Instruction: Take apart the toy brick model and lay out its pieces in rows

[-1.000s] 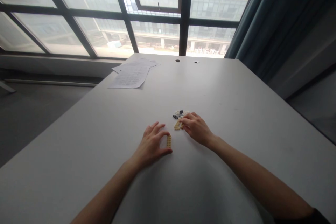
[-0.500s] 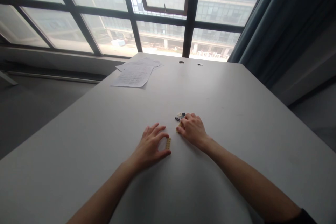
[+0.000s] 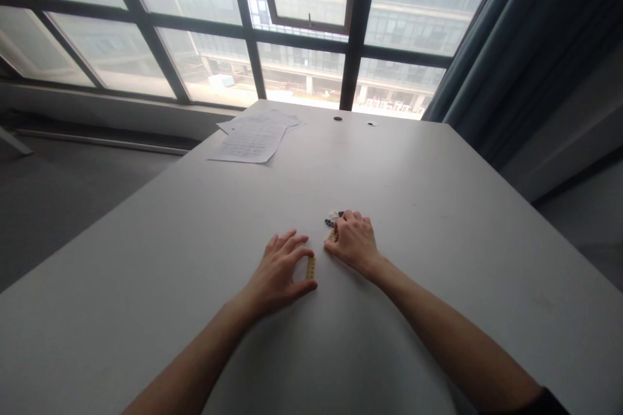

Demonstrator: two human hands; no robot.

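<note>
My left hand point(image 3: 281, 270) rests on the white table point(image 3: 195, 220) and pinches a small tan studded plate point(image 3: 311, 267) between thumb and forefinger, holding it flat on the surface. Just to its right, my right hand point(image 3: 354, 241) is curled over a second tan plate point(image 3: 331, 234), fingers closed on it. Beyond the right hand's fingertips lies a little pile of dark and pale small bricks point(image 3: 333, 217), partly hidden by the knuckles.
Printed paper sheets point(image 3: 253, 136) lie at the table's far left corner. Two round cable holes point(image 3: 337, 118) sit near the far edge. Big windows stand behind the table, a dark curtain point(image 3: 487, 58) hangs at the right, and grey floor lies to the left.
My right hand has slid a little toward me and to the left over the tan plate, covering more of it. The left hand has kept its pinch on its plate.
</note>
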